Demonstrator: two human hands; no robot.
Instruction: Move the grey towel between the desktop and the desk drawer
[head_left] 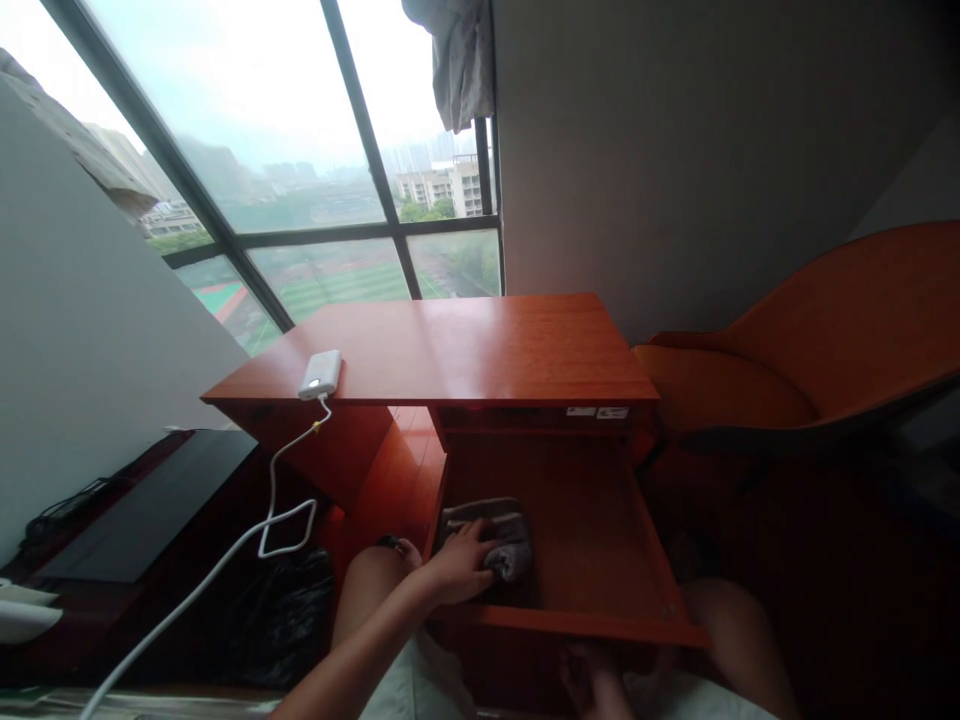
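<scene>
White stickers (pixel 581 411): sat under the desktop (pixel 517 345), illegible (print too small).
Power bank (pixel 322 370): bore nothing readable.

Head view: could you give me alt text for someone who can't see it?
A person's left hand is on a grey fabric bundle in an open drawer; the right hand is low by the drawer's front, in shadow. A white device with a cable sits on the desk by a window.
</scene>
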